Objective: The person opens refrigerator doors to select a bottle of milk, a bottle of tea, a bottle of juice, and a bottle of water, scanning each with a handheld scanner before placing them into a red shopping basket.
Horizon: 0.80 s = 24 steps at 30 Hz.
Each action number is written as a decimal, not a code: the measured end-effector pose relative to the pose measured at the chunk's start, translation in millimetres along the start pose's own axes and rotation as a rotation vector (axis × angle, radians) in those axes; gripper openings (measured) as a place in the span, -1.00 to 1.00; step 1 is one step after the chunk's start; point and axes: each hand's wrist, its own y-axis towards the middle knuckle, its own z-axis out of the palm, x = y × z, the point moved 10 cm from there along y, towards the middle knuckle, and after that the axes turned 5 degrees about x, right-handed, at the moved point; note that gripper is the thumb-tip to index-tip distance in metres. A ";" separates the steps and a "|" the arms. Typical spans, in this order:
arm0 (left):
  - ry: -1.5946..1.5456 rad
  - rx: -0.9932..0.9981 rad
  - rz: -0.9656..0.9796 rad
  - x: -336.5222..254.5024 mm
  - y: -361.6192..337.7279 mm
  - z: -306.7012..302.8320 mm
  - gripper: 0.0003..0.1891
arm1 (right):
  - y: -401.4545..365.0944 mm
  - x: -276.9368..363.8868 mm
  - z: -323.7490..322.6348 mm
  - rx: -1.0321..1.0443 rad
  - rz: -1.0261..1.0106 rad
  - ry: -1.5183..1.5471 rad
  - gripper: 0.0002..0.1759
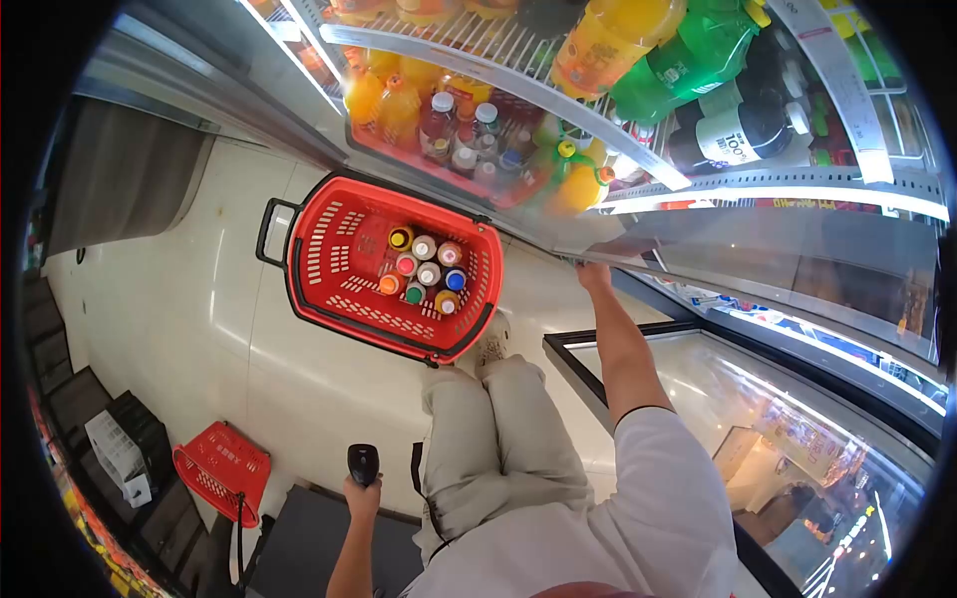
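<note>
Low in the view, my left hand (364, 490) is closed round a black handheld device (363, 463). My right hand (594, 276) reaches to the lower edge of the fridge by the glass door (688, 369); its fingers are small and partly hidden, so its grip is unclear. A red basket (349, 309) with black handles stands on the floor in front of my feet. Several bottles with yellow, white, pink, orange, green and blue caps (456, 280) stand upright in its right half.
Fridge shelves (518, 85) above hold orange bottles (608, 45), green bottles (688, 60) and a dark bottle with a white label (733, 138). Another red basket (224, 468) lies at the lower left, near a white crate (117, 453) and a dark grey surface (319, 548).
</note>
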 end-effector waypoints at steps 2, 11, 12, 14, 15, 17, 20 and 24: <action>-0.022 0.003 -0.025 13.5 8.1 0.4 -0.89 | 2.4 -5.3 6.7 -0.094 -0.012 -0.012 -0.45; -0.047 -0.062 0.025 10.2 -9.4 -31.0 -0.91 | -61.0 28.1 -50.9 -0.057 0.138 0.082 -0.57; -0.085 -0.054 0.015 16.0 -18.0 -34.5 -0.91 | -72.0 27.7 -45.6 -0.047 0.114 0.018 -0.57; -0.135 -0.047 -0.005 10.6 -34.8 -40.2 -0.91 | -88.9 28.8 -25.2 -0.079 0.063 -0.045 -0.58; -0.144 -0.049 -0.019 2.3 -47.1 -43.0 -0.90 | -106.8 35.1 -26.8 -0.116 0.037 -0.042 -0.59; -0.215 -0.056 0.022 -33.2 -72.0 -49.6 -0.91 | -160.7 76.9 -49.5 0.023 0.036 -0.045 -0.60; -0.316 -0.051 0.165 -80.0 -90.5 -59.7 -0.90 | -244.0 141.2 -91.9 0.029 -0.173 0.058 -0.57; -0.383 -0.013 0.354 -185.8 -129.2 -84.6 -0.88 | -348.3 208.8 -169.7 0.005 -0.265 0.121 -0.53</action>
